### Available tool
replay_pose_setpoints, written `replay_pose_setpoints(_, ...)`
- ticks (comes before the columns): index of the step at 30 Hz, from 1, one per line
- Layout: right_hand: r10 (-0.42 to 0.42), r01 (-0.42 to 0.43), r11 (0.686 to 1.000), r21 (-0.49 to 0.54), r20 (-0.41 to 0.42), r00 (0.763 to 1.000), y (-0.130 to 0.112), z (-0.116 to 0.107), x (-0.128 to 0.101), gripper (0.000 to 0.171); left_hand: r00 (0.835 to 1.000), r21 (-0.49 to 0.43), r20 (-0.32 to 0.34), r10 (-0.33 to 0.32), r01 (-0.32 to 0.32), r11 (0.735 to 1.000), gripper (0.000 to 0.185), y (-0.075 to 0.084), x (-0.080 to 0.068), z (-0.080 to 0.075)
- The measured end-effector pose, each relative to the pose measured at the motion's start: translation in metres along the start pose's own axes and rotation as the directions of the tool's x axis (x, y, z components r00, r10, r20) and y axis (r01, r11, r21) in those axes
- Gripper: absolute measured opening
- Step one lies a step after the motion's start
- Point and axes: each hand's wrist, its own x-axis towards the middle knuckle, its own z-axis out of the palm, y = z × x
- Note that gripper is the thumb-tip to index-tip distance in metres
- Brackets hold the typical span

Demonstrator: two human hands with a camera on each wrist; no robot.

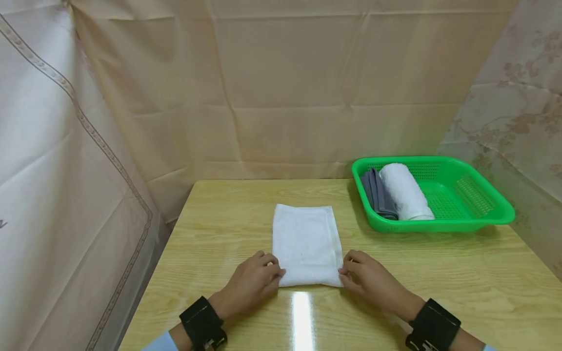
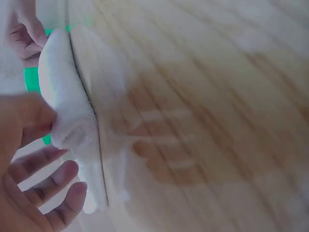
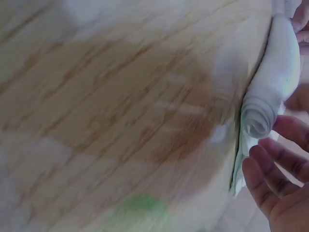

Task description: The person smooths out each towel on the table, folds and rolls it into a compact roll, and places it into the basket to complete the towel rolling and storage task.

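Observation:
A white towel lies on the wooden table, its far part flat and its near edge rolled into a thick coil. My left hand holds the left end of this roll between thumb and forefinger, with the other fingers loosely spread below in the left wrist view. At the opposite end, my right hand pinches the roll the same way. The spiral of layers at the roll's end shows in the right wrist view, close to the fingertips.
At the back right stands a green plastic basket. Inside its left part lie a rolled white towel and a folded grey cloth. Fabric curtains hang behind the table and at both sides.

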Motion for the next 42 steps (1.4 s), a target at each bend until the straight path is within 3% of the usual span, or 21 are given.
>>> replay_pose_setpoints(6,-0.116,0.114,0.986,-0.121,-0.011,0.993,0.003,0.000,-0.003,0.026,0.995,0.098,0.027,0.100,-0.102,0.990,0.021,0.001,0.001,0.000)
replay_pose_setpoints(11,-0.169,0.160,0.975,-0.156,-0.047,0.985,0.004,0.004,-0.001,0.025,0.994,0.118,0.002,0.112,-0.112,0.987,0.018,0.002,0.003,0.000)
replay_pose_setpoints(16,-0.088,0.087,0.990,-0.114,0.003,0.996,0.003,0.002,-0.002,0.021,0.996,0.129,0.004,0.090,-0.089,0.988,0.019,0.003,0.001,0.000)
replay_pose_setpoints(20,0.039,-0.045,0.998,0.048,0.113,0.993,0.005,-0.004,-0.002,0.023,0.999,0.022,0.034,-0.006,0.005,1.000,0.024,0.003,-0.001,-0.002)
replay_pose_setpoints(22,0.110,-0.137,0.977,0.162,0.165,0.980,0.006,-0.006,-0.001,0.025,0.996,-0.065,0.058,-0.073,0.076,0.995,0.026,0.003,-0.001,-0.003)
replay_pose_setpoints(27,0.269,-0.341,0.859,0.381,0.230,0.935,0.007,-0.009,0.001,0.023,0.975,-0.223,0.137,-0.177,0.205,0.953,0.023,0.001,0.000,-0.003)
replay_pose_setpoints(30,0.312,-0.386,0.809,0.443,0.232,0.921,0.007,-0.008,0.004,0.021,0.971,-0.261,0.136,-0.196,0.226,0.938,0.012,-0.002,0.002,-0.001)
replay_pose_setpoints(32,0.320,-0.391,0.803,0.449,0.228,0.920,0.008,-0.007,0.005,0.020,0.977,-0.252,0.099,-0.190,0.209,0.945,0.003,-0.004,0.002,0.000)
replay_pose_setpoints(34,0.321,-0.381,0.820,0.427,0.208,0.924,0.008,-0.007,0.007,0.016,0.986,-0.214,0.044,-0.161,0.167,0.963,0.004,-0.005,0.002,0.001)
replay_pose_setpoints(37,0.298,-0.332,0.875,0.351,0.150,0.943,0.007,-0.007,0.007,0.010,0.996,-0.104,-0.015,-0.088,0.086,0.991,0.006,-0.006,0.002,0.002)
replay_pose_setpoints(40,0.225,-0.235,0.951,0.203,0.068,0.972,0.003,-0.007,0.006,0.010,0.999,-0.009,0.002,-0.035,0.035,0.999,0.010,-0.006,0.000,0.001)
replay_pose_setpoints(42,0.165,-0.167,0.983,0.072,0.034,0.986,0.000,-0.006,0.005,0.009,0.999,0.029,0.040,-0.020,0.019,0.999,0.018,-0.005,-0.001,0.000)
